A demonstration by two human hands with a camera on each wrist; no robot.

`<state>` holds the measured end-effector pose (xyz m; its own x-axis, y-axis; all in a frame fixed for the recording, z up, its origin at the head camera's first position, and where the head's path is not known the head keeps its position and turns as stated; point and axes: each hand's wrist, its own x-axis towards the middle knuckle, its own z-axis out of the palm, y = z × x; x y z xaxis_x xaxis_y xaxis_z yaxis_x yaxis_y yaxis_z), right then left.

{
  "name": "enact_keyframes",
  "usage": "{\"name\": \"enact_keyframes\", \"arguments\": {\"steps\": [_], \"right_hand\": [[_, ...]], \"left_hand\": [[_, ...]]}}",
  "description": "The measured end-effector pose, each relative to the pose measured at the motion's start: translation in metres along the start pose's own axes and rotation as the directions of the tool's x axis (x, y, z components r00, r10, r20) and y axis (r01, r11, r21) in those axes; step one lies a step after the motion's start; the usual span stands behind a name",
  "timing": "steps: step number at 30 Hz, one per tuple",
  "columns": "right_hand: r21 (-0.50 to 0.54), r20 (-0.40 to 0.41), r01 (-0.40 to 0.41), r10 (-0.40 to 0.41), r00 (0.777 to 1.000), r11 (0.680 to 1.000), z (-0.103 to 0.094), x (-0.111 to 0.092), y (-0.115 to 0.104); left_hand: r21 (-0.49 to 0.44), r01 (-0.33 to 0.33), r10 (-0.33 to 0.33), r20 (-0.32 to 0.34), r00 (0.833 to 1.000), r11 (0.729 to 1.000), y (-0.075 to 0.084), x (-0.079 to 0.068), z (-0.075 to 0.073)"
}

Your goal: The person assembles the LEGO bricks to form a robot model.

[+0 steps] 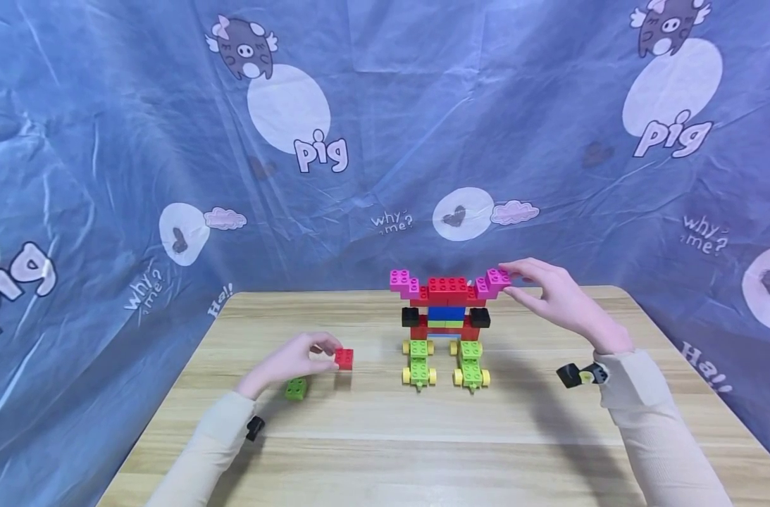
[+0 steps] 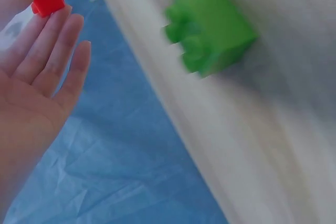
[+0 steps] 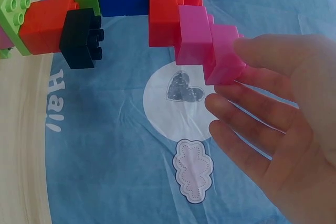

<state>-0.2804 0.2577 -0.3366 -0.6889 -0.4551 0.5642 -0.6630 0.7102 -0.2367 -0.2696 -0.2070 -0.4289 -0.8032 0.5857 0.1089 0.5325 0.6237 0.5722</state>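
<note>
My left hand (image 1: 296,358) pinches a red toy brick (image 1: 344,358) between thumb and fingertips, held just above the table. Beneath that hand lies a loose green brick (image 1: 296,389), tipped on its side in the left wrist view. A built figure of toy bricks stands upright at the middle, with a red top (image 1: 446,289), a blue middle (image 1: 445,313) and two green wheeled bases (image 1: 419,373). At the figure's upper right end, my right hand (image 1: 559,296) pinches the outer pink brick (image 3: 224,53), which is joined to the rest.
Black bricks (image 1: 480,317) jut from both sides of the figure. Another pink arm (image 1: 402,280) rises at its upper left. The wooden table (image 1: 359,465) ends at a blue printed cloth (image 1: 385,141) behind and at the sides.
</note>
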Motion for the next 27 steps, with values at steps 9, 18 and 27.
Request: {"name": "enact_keyframes", "arguments": {"steps": [9, 18, 27], "right_hand": [[-0.004, -0.013, 0.005, -0.005, 1.0, 1.0, 0.001, 0.001, 0.001], [0.0, -0.006, -0.008, 0.008, 1.0, 1.0, 0.001, 0.0, 0.004], [0.045, 0.001, -0.032, 0.032, 0.999, 0.998, 0.0, 0.002, 0.007]], "left_hand": [[0.066, -0.073, 0.081, -0.139, 0.987, 0.995, 0.017, 0.005, -0.026], [0.055, -0.094, 0.105, -0.253, 0.962, 0.994, 0.036, 0.019, -0.045], [0.025, -0.121, 0.123, -0.295, 0.948, 0.992, 0.064, 0.039, -0.065]]}}
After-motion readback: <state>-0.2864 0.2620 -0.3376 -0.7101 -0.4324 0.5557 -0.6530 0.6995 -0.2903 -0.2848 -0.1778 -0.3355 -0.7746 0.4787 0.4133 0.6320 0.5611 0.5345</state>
